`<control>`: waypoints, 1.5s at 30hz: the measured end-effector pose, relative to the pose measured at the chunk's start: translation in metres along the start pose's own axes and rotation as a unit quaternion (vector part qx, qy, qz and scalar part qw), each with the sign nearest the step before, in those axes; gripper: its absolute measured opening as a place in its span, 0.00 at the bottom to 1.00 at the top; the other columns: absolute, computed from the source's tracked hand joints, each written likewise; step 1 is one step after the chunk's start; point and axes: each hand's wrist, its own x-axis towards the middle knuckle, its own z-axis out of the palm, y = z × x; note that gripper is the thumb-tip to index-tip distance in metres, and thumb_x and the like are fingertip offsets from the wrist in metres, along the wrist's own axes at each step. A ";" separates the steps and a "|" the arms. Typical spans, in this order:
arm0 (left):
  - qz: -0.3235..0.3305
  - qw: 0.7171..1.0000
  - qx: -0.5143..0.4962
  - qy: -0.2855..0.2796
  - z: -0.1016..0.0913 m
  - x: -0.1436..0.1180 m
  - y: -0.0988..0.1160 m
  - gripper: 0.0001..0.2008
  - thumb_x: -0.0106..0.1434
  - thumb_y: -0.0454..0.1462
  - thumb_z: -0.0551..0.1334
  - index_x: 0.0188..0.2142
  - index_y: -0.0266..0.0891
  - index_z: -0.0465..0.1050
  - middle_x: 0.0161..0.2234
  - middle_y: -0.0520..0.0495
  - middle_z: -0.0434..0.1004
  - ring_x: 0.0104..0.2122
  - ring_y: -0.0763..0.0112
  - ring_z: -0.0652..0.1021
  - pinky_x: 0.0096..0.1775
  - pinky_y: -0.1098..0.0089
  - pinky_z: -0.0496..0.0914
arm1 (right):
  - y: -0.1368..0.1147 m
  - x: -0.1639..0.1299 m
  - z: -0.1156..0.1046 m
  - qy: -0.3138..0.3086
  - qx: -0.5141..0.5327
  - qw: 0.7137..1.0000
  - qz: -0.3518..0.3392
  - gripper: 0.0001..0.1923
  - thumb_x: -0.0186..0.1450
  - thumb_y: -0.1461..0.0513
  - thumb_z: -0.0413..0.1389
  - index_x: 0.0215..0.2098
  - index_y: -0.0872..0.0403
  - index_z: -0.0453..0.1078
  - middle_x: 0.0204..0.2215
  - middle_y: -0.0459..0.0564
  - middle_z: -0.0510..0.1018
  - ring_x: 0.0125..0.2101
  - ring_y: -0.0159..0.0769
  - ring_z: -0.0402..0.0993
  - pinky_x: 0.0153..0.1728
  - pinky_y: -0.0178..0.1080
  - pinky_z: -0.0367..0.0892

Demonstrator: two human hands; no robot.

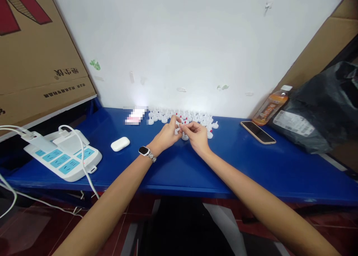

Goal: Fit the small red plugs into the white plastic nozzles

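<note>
Both my hands meet over the blue table (173,166), just in front of a cluster of several small white plastic caps with red bits (192,119) lined along the white wall. My left hand (167,133), with a watch on its wrist, pinches a small white cap piece (177,129) between the fingertips. My right hand (196,134) touches the same piece from the right, fingers curled onto it. Another white cap (185,137) lies on the table right under the hands.
A white power strip (63,159) with plugged cables lies at the left, a white earbud case (120,144) beside it. A phone (257,132), an orange drink bottle (270,106) and a black plastic bag (321,110) sit at the right. Cardboard boxes (36,54) lean at the left.
</note>
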 end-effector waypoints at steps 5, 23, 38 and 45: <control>-0.020 0.999 -0.006 0.039 -0.002 0.000 0.000 0.16 0.67 0.39 0.58 0.51 0.41 0.55 0.25 0.57 0.70 0.21 0.73 0.70 0.29 0.72 0.62 | 0.000 -0.002 0.002 -0.011 -0.085 0.995 -0.051 0.23 0.67 0.44 0.55 0.26 0.52 0.72 0.27 0.48 0.76 0.29 0.35 0.71 0.32 0.37 0.66; -0.006 0.999 0.047 -0.013 -0.025 0.002 -0.028 0.08 0.59 0.35 0.61 0.40 0.41 0.73 0.32 0.50 0.76 0.29 0.69 0.73 0.33 0.68 0.67 | -0.007 0.018 -0.038 -0.187 -0.135 0.973 -0.005 0.10 0.61 0.55 0.61 0.30 0.53 0.70 0.23 0.45 0.75 0.24 0.31 0.69 0.27 0.35 0.64; -0.095 0.969 0.154 0.166 -0.027 0.015 -0.070 0.09 0.65 0.36 0.60 0.45 0.38 0.71 0.41 0.40 0.75 0.41 0.59 0.75 0.48 0.58 0.70 | -0.005 0.017 -0.035 -0.137 -0.416 0.895 -0.089 0.06 0.63 0.62 0.57 0.39 0.53 0.72 0.25 0.45 0.75 0.30 0.37 0.72 0.35 0.38 0.62; -0.116 0.958 0.199 0.169 -0.011 0.042 -0.073 0.07 0.65 0.36 0.61 0.42 0.37 0.74 0.42 0.37 0.74 0.47 0.52 0.74 0.50 0.55 0.69 | -0.006 0.015 -0.031 -0.081 -0.393 0.911 -0.100 0.06 0.65 0.58 0.56 0.33 0.52 0.72 0.23 0.45 0.73 0.27 0.36 0.71 0.33 0.38 0.61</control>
